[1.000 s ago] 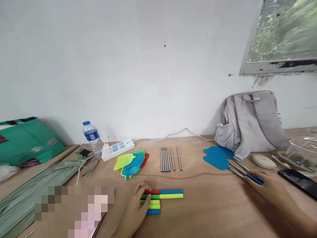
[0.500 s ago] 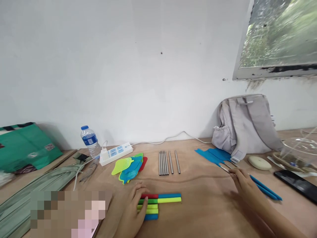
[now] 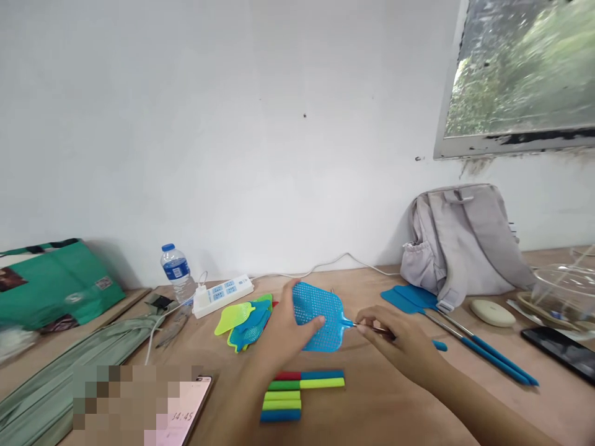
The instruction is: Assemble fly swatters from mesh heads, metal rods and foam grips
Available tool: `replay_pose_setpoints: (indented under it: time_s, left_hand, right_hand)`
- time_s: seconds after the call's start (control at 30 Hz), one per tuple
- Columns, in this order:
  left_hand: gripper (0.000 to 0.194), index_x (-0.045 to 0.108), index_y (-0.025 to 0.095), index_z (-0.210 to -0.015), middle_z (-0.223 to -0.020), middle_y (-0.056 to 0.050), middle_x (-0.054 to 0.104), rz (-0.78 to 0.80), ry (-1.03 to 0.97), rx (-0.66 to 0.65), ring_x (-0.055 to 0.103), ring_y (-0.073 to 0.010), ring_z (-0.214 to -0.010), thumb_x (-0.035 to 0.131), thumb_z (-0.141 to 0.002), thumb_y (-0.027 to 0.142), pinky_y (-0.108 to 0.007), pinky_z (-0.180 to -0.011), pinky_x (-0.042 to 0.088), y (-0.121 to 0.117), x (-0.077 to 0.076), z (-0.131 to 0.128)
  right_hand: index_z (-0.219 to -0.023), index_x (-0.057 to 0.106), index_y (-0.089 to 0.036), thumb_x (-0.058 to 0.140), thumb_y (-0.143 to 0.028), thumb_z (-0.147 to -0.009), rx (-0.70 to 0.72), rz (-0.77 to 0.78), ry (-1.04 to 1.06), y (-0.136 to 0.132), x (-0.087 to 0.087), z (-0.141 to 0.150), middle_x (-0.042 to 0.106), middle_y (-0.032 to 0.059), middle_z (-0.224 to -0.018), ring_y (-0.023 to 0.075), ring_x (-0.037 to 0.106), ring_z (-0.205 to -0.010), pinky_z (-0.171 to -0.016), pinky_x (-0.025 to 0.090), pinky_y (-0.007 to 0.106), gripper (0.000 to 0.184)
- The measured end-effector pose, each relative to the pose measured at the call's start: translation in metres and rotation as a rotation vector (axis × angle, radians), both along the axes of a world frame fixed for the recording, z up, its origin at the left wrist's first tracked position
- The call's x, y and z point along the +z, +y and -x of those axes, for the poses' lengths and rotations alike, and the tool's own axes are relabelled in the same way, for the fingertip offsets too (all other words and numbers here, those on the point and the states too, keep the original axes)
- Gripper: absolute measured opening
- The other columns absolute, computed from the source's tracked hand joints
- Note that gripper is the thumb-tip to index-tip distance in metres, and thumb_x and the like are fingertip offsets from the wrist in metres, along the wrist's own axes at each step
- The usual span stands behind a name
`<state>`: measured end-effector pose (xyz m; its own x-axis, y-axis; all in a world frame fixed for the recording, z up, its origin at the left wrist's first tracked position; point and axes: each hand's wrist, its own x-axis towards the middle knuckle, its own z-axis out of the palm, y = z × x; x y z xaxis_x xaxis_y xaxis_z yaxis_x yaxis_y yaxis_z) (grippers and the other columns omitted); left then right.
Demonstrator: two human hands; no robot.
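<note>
A blue fly swatter (image 3: 325, 310) is held up over the middle of the table, its perforated head facing me. My left hand (image 3: 290, 328) grips the head, thumb across its front and fingers behind. My right hand (image 3: 395, 337) pinches the metal rod just beside the head; a blue handle end shows past the hand. In front of the hands lie short coloured tubes (image 3: 281, 415), red, green, yellow and blue, in rows. Left of my left hand are loose swatter heads (image 3: 235, 319) in yellow, blue and green. The held head hides most of the metal rods behind it.
Two blue swatters (image 3: 499, 359) with handles lie at right, by a grey backpack (image 3: 465, 248), an oval beige case (image 3: 493, 313) and a black phone (image 3: 560, 347). A power strip (image 3: 223, 296) and water bottle (image 3: 176, 272) stand left. Another phone (image 3: 188, 415) lies front left.
My right hand has come leftward from the right side with a blue swatter. My left hand has left the coloured tubes and taken hold of the swatter's head.
</note>
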<state>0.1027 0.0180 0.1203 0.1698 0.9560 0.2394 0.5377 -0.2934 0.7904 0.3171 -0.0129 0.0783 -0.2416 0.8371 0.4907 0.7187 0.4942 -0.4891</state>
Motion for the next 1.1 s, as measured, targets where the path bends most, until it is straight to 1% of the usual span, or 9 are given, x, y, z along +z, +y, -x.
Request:
replay_pose_setpoints:
  time_s: [0.07, 0.17, 0.3, 0.4, 0.5, 0.7, 0.83, 0.97, 1.1]
  left_hand:
    - [0.070, 0.032, 0.023, -0.124, -0.108, -0.008, 0.055, -0.007, -0.120, -0.005, 0.056, -0.0219, -0.094, 0.064, -0.063, 0.034, -0.033, -0.077, 0.046, 0.001, 0.017, 0.008]
    - [0.073, 0.030, 0.025, -0.124, -0.092, -0.004, 0.060, 0.030, -0.316, -0.032, 0.060, -0.0184, -0.078, 0.067, -0.061, 0.033, -0.029, -0.065, 0.050, -0.001, 0.030, 0.021]
    - [0.069, 0.035, 0.023, -0.116, -0.080, 0.000, 0.060, 0.049, -0.453, 0.002, 0.061, -0.0169, -0.067, 0.070, -0.058, 0.033, -0.028, -0.055, 0.052, 0.001, 0.033, 0.028]
    - [0.057, 0.041, 0.021, -0.107, -0.082, -0.001, 0.061, 0.016, -0.469, 0.040, 0.062, -0.0159, -0.069, 0.069, -0.059, 0.034, -0.028, -0.058, 0.052, 0.005, 0.030, 0.028]
    - [0.051, 0.042, 0.021, -0.104, -0.088, -0.001, 0.061, 0.016, -0.454, 0.009, 0.062, -0.0150, -0.074, 0.068, -0.061, 0.033, -0.027, -0.062, 0.052, 0.006, 0.028, 0.029]
    - [0.049, 0.043, 0.017, -0.103, -0.077, -0.001, 0.062, 0.172, -0.329, -0.144, 0.060, -0.0122, -0.054, 0.067, -0.062, 0.031, -0.025, -0.051, 0.050, 0.007, 0.029, 0.033]
    - [0.045, 0.045, 0.017, -0.102, -0.080, -0.002, 0.062, 0.096, -0.381, -0.177, 0.061, -0.0147, -0.066, 0.066, -0.064, 0.030, -0.028, -0.058, 0.052, 0.017, 0.022, 0.034]
    - [0.044, 0.048, 0.017, -0.101, -0.085, -0.002, 0.063, 0.048, -0.408, -0.202, 0.061, -0.0152, -0.075, 0.068, -0.063, 0.027, -0.029, -0.067, 0.051, 0.023, 0.018, 0.034]
    - [0.032, 0.058, 0.017, -0.091, -0.081, -0.002, 0.064, 0.009, -0.384, -0.216, 0.060, -0.0155, -0.074, 0.068, -0.063, 0.027, -0.027, -0.065, 0.050, 0.023, 0.020, 0.038]
  right_hand:
    - [-0.092, 0.057, -0.023, 0.042, -0.030, -0.085, 0.033, -0.110, -0.026, 0.002, 0.016, 0.008, 0.061, 0.0026, -0.082, 0.0127, 0.055, -0.066, -0.056, 0.041, 0.023, 0.018]
    - [-0.095, 0.056, -0.023, 0.048, -0.028, -0.083, 0.043, -0.277, -0.093, 0.006, 0.028, 0.019, 0.062, 0.0029, -0.083, 0.0125, 0.055, -0.065, -0.055, 0.040, 0.023, 0.016]
    - [-0.092, 0.056, -0.021, 0.045, -0.028, -0.085, -0.003, -0.418, -0.148, 0.014, 0.032, 0.035, 0.061, 0.0023, -0.078, 0.0124, 0.055, -0.062, -0.053, 0.038, 0.023, 0.015]
    - [-0.093, 0.055, -0.021, 0.041, -0.026, -0.087, 0.004, -0.449, -0.154, 0.021, 0.032, 0.043, 0.061, 0.0031, -0.081, 0.0129, 0.056, -0.065, -0.056, 0.039, 0.024, 0.016]
    - [-0.096, 0.053, -0.020, 0.037, -0.023, -0.088, 0.024, -0.455, -0.163, 0.029, 0.029, 0.044, 0.061, 0.0041, -0.085, 0.0138, 0.057, -0.072, -0.061, 0.041, 0.024, 0.018]
    - [-0.100, 0.051, -0.019, 0.035, -0.023, -0.089, -0.009, -0.461, -0.191, 0.041, 0.017, 0.032, 0.062, 0.0052, -0.089, 0.0149, 0.058, -0.074, -0.059, 0.042, 0.024, 0.021]
    - [-0.103, 0.051, -0.020, 0.032, -0.023, -0.089, 0.033, -0.360, -0.158, 0.043, 0.016, 0.027, 0.061, 0.0053, -0.089, 0.0155, 0.058, -0.074, -0.060, 0.044, 0.026, 0.024]
    - [-0.102, 0.053, -0.022, 0.033, -0.025, -0.088, 0.124, -0.241, -0.026, 0.043, 0.020, 0.027, 0.062, 0.0043, -0.089, 0.0156, 0.058, -0.081, -0.067, 0.046, 0.027, 0.025]
    - [-0.094, 0.056, -0.021, 0.035, -0.029, -0.088, 0.200, -0.128, 0.111, 0.039, 0.025, 0.028, 0.062, 0.0034, -0.086, 0.0146, 0.057, -0.081, -0.069, 0.045, 0.026, 0.024]
